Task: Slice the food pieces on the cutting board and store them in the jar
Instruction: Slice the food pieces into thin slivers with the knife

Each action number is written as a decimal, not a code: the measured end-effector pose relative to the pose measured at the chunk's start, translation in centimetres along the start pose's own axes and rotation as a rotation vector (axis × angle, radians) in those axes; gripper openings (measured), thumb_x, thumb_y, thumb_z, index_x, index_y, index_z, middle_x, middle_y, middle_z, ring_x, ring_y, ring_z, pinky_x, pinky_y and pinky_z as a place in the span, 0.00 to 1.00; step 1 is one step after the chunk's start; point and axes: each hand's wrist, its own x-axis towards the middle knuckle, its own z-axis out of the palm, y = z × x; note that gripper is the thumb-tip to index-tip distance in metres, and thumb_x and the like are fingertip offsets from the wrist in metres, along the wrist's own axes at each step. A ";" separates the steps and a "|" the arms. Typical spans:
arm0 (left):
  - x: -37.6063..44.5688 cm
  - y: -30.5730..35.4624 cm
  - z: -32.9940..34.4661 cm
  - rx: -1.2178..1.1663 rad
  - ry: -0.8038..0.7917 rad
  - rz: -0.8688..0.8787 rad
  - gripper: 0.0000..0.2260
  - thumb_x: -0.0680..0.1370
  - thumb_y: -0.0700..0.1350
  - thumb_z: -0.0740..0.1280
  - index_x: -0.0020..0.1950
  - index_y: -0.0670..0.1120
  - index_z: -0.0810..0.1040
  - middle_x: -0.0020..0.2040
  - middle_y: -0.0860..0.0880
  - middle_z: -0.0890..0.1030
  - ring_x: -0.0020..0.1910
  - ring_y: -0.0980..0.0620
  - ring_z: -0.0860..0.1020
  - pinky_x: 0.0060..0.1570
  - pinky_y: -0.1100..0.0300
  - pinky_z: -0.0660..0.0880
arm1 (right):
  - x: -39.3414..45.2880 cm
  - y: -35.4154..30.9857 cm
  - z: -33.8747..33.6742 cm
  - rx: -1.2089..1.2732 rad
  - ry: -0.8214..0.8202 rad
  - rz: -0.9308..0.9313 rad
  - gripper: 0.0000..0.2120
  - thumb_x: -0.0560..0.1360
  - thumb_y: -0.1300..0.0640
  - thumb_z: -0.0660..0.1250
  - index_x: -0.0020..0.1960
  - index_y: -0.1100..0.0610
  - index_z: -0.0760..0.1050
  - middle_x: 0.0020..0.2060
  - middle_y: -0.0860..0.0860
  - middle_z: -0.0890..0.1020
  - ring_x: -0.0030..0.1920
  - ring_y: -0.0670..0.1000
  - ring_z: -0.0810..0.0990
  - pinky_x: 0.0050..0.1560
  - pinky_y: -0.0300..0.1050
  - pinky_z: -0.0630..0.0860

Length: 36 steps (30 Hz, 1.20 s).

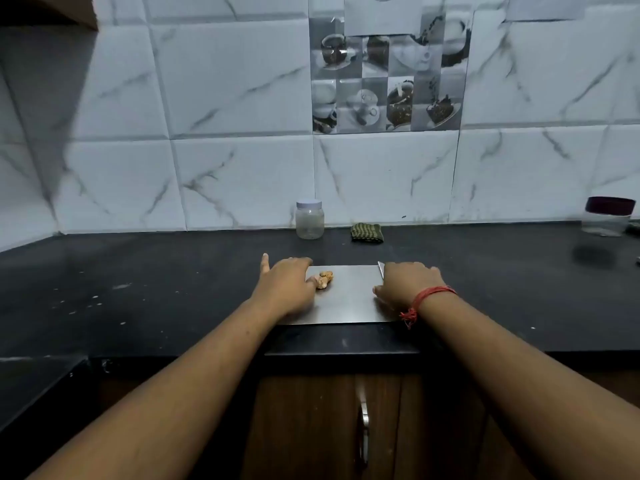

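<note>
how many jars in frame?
2. A clear jar with a white lid stands at the back of the counter by the wall, behind the cutting board. A dark-lidded jar stands at the far right edge, partly cropped.

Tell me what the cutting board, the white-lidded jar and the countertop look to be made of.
Cutting board: looks like brushed stainless steel; grey, thin, dull sheen.
Jar: clear plastic or glass, can't tell which; you see through it; white lid is probably plastic.
Countertop: dark polished stone, likely granite; black, faintly reflective, pale specks on it.
</note>
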 end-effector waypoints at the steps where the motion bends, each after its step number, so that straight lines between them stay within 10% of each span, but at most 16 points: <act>1: 0.3 0.0 0.0 -0.003 0.004 0.008 0.21 0.82 0.53 0.58 0.75 0.50 0.68 0.73 0.51 0.72 0.75 0.50 0.66 0.77 0.38 0.39 | 0.5 0.0 0.1 0.002 -0.003 -0.010 0.15 0.76 0.49 0.59 0.61 0.53 0.72 0.57 0.52 0.79 0.57 0.57 0.75 0.60 0.56 0.66; 8: 2.4 -0.1 0.4 -0.065 -0.048 0.052 0.22 0.82 0.58 0.58 0.74 0.52 0.70 0.66 0.53 0.77 0.71 0.49 0.69 0.77 0.39 0.41 | 3.5 -0.4 1.0 0.163 -0.077 0.005 0.04 0.71 0.61 0.60 0.39 0.54 0.67 0.35 0.51 0.77 0.42 0.56 0.79 0.49 0.49 0.77; 20: 2.9 -0.9 1.2 -0.149 -0.019 0.081 0.17 0.80 0.50 0.62 0.69 0.54 0.73 0.60 0.57 0.77 0.67 0.51 0.69 0.77 0.42 0.48 | 4.0 -3.6 0.2 0.362 0.131 -0.174 0.06 0.74 0.56 0.60 0.48 0.57 0.67 0.38 0.51 0.72 0.37 0.53 0.72 0.29 0.43 0.63; 26: 2.6 -1.4 1.7 -0.223 -0.014 0.071 0.11 0.77 0.51 0.67 0.59 0.57 0.78 0.57 0.59 0.77 0.58 0.54 0.74 0.67 0.49 0.67 | 3.7 -4.5 1.5 0.368 0.169 -0.223 0.10 0.74 0.57 0.60 0.53 0.57 0.70 0.48 0.53 0.75 0.49 0.54 0.74 0.42 0.45 0.69; 36: 1.8 -0.9 1.5 -0.315 -0.005 0.029 0.05 0.78 0.53 0.69 0.52 0.55 0.79 0.52 0.59 0.76 0.55 0.55 0.73 0.63 0.51 0.71 | 2.6 -4.6 1.1 0.354 0.147 -0.239 0.08 0.76 0.59 0.57 0.55 0.56 0.70 0.51 0.52 0.70 0.44 0.53 0.75 0.43 0.47 0.73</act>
